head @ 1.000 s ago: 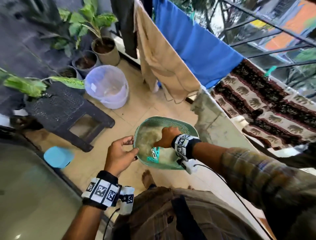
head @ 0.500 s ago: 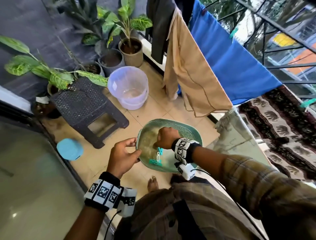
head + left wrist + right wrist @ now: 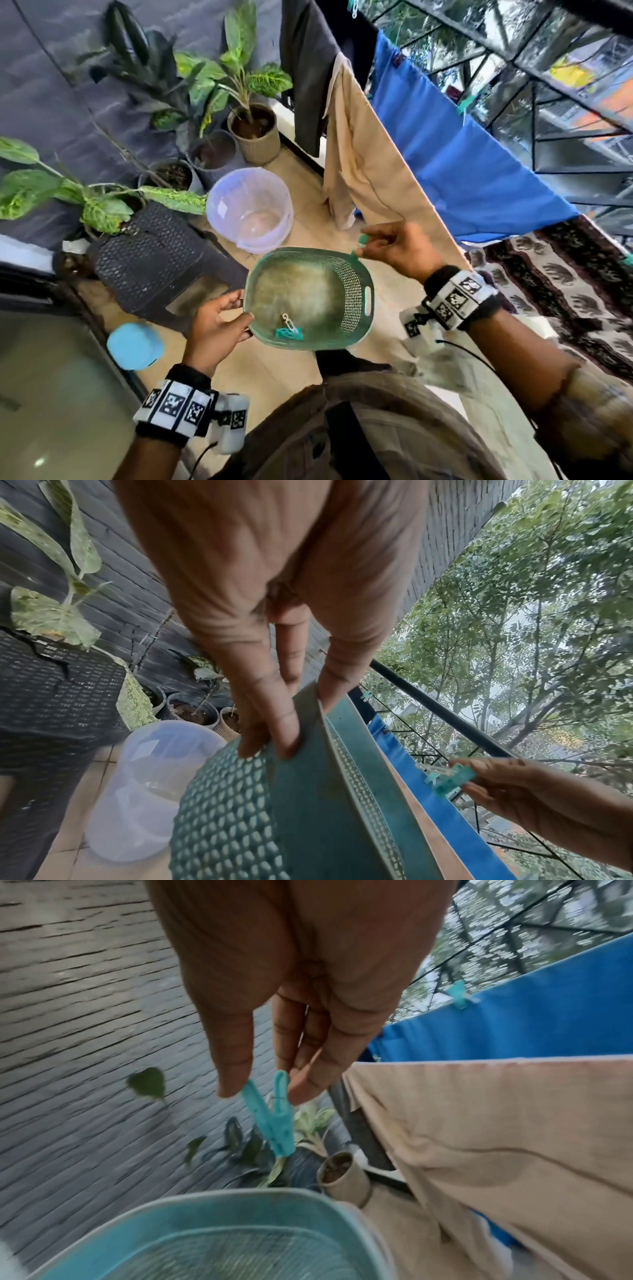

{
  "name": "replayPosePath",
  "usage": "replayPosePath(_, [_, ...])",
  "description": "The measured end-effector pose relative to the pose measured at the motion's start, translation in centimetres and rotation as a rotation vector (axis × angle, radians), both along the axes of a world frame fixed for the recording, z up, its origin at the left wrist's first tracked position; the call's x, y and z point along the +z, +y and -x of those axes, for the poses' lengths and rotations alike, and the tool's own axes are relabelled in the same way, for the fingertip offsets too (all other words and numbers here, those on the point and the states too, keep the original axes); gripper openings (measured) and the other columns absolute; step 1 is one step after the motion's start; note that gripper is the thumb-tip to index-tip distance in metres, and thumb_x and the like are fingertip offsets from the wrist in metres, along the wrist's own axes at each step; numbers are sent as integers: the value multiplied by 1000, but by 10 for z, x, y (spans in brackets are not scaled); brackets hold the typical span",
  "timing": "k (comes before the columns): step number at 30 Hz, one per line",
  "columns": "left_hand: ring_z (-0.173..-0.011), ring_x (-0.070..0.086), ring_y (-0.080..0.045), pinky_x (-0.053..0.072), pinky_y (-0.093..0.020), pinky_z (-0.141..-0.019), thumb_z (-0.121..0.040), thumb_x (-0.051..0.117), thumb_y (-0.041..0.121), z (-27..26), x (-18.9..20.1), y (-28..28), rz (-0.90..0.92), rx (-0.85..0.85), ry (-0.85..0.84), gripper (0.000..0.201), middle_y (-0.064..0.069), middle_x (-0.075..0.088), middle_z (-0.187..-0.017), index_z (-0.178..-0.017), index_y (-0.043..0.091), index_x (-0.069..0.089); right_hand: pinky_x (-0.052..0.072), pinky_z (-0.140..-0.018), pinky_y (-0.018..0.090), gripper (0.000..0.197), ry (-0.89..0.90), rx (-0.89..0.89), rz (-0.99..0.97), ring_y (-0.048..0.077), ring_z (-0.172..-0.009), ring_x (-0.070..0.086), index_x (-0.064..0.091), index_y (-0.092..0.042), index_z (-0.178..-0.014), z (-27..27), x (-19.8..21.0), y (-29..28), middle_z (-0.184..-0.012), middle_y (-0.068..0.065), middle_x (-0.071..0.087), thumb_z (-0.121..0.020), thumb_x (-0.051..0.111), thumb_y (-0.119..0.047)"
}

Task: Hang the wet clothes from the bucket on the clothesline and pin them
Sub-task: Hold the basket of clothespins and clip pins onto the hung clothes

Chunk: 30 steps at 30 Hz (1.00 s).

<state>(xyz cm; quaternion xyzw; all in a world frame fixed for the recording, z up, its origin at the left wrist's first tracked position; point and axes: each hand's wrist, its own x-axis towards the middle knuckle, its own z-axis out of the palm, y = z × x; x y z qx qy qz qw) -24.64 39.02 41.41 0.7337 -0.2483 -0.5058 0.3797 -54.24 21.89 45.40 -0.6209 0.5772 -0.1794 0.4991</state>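
Note:
My left hand (image 3: 219, 320) grips the near rim of a green perforated basket (image 3: 356, 291), thumb inside and fingers (image 3: 270, 731) under the rim. One teal clothespin (image 3: 289, 333) lies in the basket's bottom. Above the basket's far rim my right hand (image 3: 394, 245) pinches another teal clothespin (image 3: 274, 1121) between thumb and fingers. A beige garment (image 3: 370, 161), a blue cloth (image 3: 462, 164) and a dark garment (image 3: 308, 68) hang on the line. A patterned brown cloth (image 3: 561, 274) hangs at the right. The pale lilac bucket (image 3: 250, 209) stands on the floor and looks empty.
Potted plants (image 3: 253, 130) line the dark wall at the back left. A dark plastic stool (image 3: 154, 253) stands left of the basket, with a blue round lid (image 3: 135, 346) on the floor beside it. A metal grille (image 3: 548, 85) closes the balcony behind the clothesline.
My right hand has lifted out of the basket with a clothespin and moved up and right toward the hanging clothes. The left hand still holds the basket.

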Motion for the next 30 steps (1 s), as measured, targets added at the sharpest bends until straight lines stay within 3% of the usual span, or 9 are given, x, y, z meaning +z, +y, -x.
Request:
replayPosePath(3, [-105, 67, -25, 59, -28, -65, -90, 61, -6, -1, 4, -45, -13, 9, 16, 41, -11, 66, -122, -127, 11, 62, 41, -62, 2, 40, -5, -199, 88, -18, -56, 53, 72, -4, -107, 34, -5, -55, -68, -15, 70, -71, 86, -12])
replayPosePath(6, [-102, 65, -28, 59, -23, -58, -90, 60, -9, 3, 10, -88, -2, 18, 17, 38, -12, 67, -118, -122, 10, 63, 38, -63, -2, 34, 137, -371, 220, -24, -60, 53, 76, -7, -103, 64, -15, -103, -87, 5, 75, -73, 85, -21])
replayPosePath(9, [-93, 65, -22, 60, -26, -62, -89, 60, -10, 4, 16, -129, 36, 8, 21, 38, -12, 67, -116, -121, 11, 64, 48, -75, 15, 27, 284, -458, 252, 0, -85, 68, 79, -14, -96, 86, -31, -147, -92, 9, 76, -76, 82, -32])
replayPosePath(12, [-92, 66, -19, 59, -24, -61, -89, 62, -7, 1, 14, -156, 40, 9, 17, 40, -5, 69, -115, -126, 10, 64, 55, -82, 34, 26, 357, -509, 233, 22, -89, 72, 79, -17, -92, 96, -47, -174, -85, 10, 76, -76, 78, -38])
replayPosePath(18, [-88, 69, -18, 60, -27, -64, -91, 58, -10, 3, 20, -202, 80, 1, 78, 34, -2, 72, -103, -107, 17, 68, 47, -77, 32, 20, 499, -459, 224, 32, -100, 67, 79, -18, -97, 85, -60, -195, -96, 13, 74, -84, 73, -32])
replayPosePath(22, [-73, 70, -4, 59, -23, -58, -91, 56, -12, -3, 17, -230, 79, -45, 79, 34, -1, 72, -95, -100, 19, 69, 48, -76, 34, 20, 533, -448, 207, 32, -99, 67, 79, -19, -95, 75, -68, -197, -95, 11, 75, -86, 72, -35])
replayPosePath(24, [-71, 69, 1, 57, -20, -57, -91, 55, -12, -11, 14, -245, 72, -75, 95, 38, 9, 73, -87, -95, 24, 66, 47, -72, 34, 20, 574, -432, 199, 34, -97, 67, 79, -17, -92, 69, -71, -195, -91, 13, 74, -86, 71, -35])
replayPosePath(26, [-73, 70, 1, 57, -18, -57, -91, 56, -11, -22, 12, -262, 61, -123, 109, 38, 16, 74, -80, -96, 26, 65, 44, -68, 35, 24, 620, -419, 182, 38, -94, 65, 78, -14, -88, 63, -72, -194, -87, 14, 73, -86, 71, -37])
replayPosePath(30, [-76, 70, -3, 56, -19, -57, -91, 59, -9, -42, 13, -294, 51, -192, 118, 33, 8, 72, -91, -104, 21, 66, 49, -73, 38, 38, 644, -494, 107, 35, -89, 66, 74, -10, -85, 53, -69, -195, -81, 10, 73, -76, 78, -48])
